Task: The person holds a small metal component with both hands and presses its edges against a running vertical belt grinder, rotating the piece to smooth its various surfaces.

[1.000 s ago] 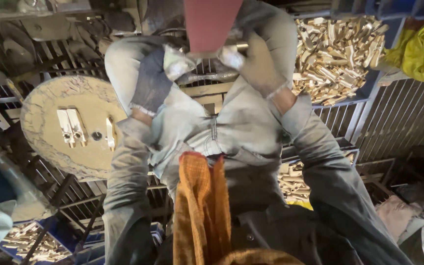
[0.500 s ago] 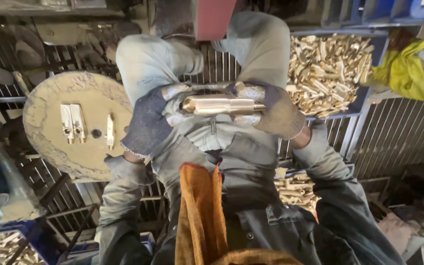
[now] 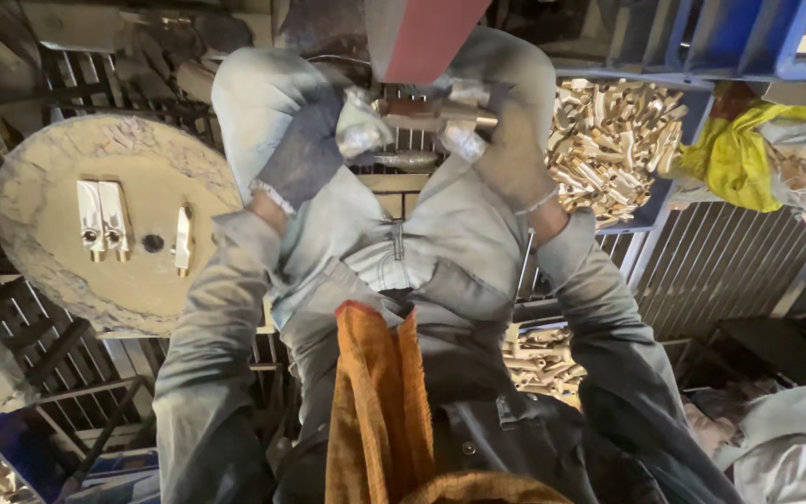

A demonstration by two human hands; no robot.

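My left hand (image 3: 305, 154) wears a dark glove and my right hand (image 3: 513, 154) a tan one. Both are closed on the ends of a short brass rod (image 3: 431, 114), held level between them above my knees. The rod sits just under the lower edge of a red block (image 3: 422, 33) at the top of the view. White glove fingertips wrap the rod on each side, so its ends are hidden. An orange cloth (image 3: 375, 401) lies on my lap.
A round, dusty disc (image 3: 58, 177) with small metal clamps stands at the left. A blue bin (image 3: 650, 210) heaped with brass pieces (image 3: 608, 140) is at the right, a yellow cloth (image 3: 734, 154) beyond it. More brass pieces (image 3: 538, 359) lie below my right arm, on metal grating.
Both hands have carried the brass rod from over my lap away from me, up to the red block's edge. The grip on it is unchanged.
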